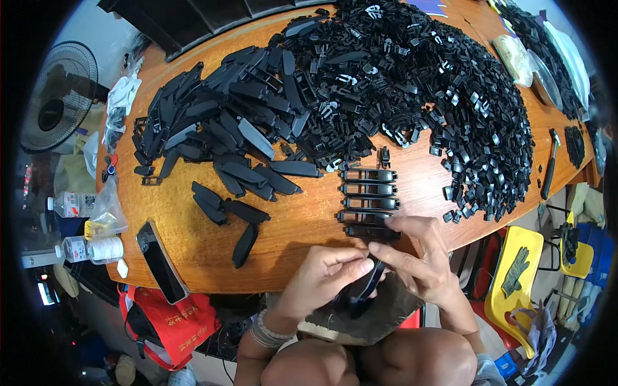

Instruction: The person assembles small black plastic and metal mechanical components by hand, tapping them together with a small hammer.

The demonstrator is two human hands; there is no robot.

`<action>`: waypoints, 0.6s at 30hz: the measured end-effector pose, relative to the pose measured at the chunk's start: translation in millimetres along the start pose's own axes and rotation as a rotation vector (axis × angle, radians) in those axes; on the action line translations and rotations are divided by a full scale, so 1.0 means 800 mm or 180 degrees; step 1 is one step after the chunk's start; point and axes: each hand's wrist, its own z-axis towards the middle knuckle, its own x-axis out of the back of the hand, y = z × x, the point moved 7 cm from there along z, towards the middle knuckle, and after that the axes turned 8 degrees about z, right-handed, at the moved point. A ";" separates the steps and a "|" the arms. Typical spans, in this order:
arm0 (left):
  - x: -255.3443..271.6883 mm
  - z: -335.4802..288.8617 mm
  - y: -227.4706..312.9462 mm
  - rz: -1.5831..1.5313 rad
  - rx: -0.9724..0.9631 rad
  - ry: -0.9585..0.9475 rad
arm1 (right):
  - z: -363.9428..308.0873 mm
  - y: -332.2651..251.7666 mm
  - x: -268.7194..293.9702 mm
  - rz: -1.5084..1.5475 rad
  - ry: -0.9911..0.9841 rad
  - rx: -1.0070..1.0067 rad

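Close to the table's front edge, above my lap, both hands meet at a curved, glossy black plastic piece (365, 287). My left hand (318, 278) is closed on it, thumb and index finger pinching near its upper end. My right hand (425, 262) grips the same end from the other side; one finger reaches toward the nearest part in a row. That row of slim black plastic parts (368, 204) lies just beyond my hands, with a small black clip (384, 156) past its far end. My fingers hide part of the held piece.
Long black plastic covers (225, 122) are heaped at the left, small black clips (380, 77) at the back, and little shiny black pieces (489, 148) at the right. A phone (161, 262) lies front left; a hammer (550, 164) lies far right. A yellow chair (515, 283) stands right.
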 end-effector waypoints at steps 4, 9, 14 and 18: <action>0.028 -0.001 0.053 0.2858 -0.1304 0.0523 | -0.015 0.000 -0.005 0.0070 -0.0673 -0.0319; 0.048 0.014 0.119 0.5624 -0.2217 0.2815 | -0.024 0.018 -0.008 -0.0313 -0.0653 -0.0880; 0.051 0.031 0.116 0.6122 -0.2324 0.2890 | -0.010 0.014 -0.013 -0.0878 -0.0340 -0.0786; 0.066 0.018 0.111 0.5998 -0.2602 0.3066 | -0.019 0.034 0.019 -0.0644 0.0282 -0.0703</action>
